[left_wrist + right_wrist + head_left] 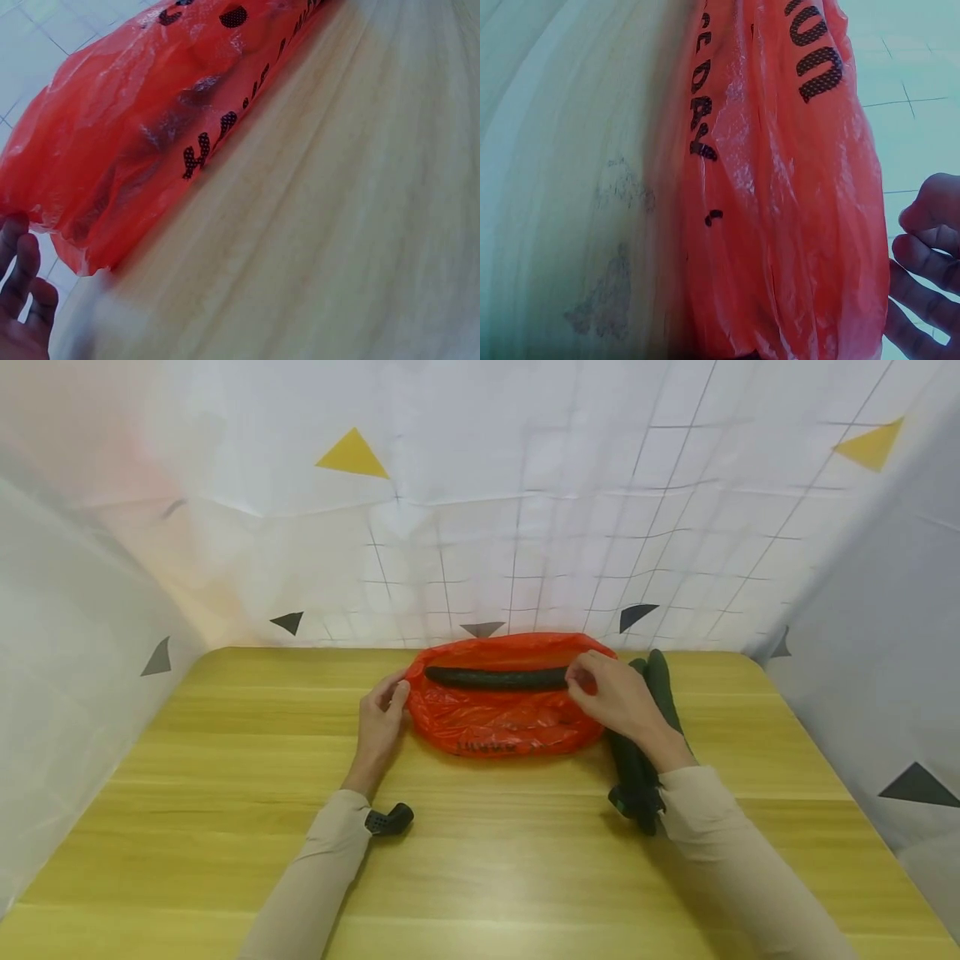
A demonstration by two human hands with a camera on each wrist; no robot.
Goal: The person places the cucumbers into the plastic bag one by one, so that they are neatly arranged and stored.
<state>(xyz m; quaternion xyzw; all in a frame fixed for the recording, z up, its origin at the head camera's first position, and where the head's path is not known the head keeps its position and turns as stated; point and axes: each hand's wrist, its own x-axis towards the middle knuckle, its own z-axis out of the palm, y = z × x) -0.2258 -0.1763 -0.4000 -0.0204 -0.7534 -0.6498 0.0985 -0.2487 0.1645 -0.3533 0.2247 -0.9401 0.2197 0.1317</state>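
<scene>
A red plastic bag (495, 718) lies with its mouth spread wide, and a dark green cucumber (495, 679) lies lengthwise in it. At the bag's left end, my left hand (381, 718) pinches the rim between thumb and fingers. The left wrist view shows those fingers (26, 259) at the bag's edge. My right hand (618, 693) is over the right end of the bag, its loosely curled fingertips right at the cucumber's end. In the right wrist view, these fingers (922, 262) are beside the rim with no cucumber visible between them.
More cucumbers (662, 685) lie on the wooden table (480, 860) right of the bag, partly under my right forearm. A white sheet (480, 527) with grid lines and coloured triangles stands behind the table, with pale sheets at both sides.
</scene>
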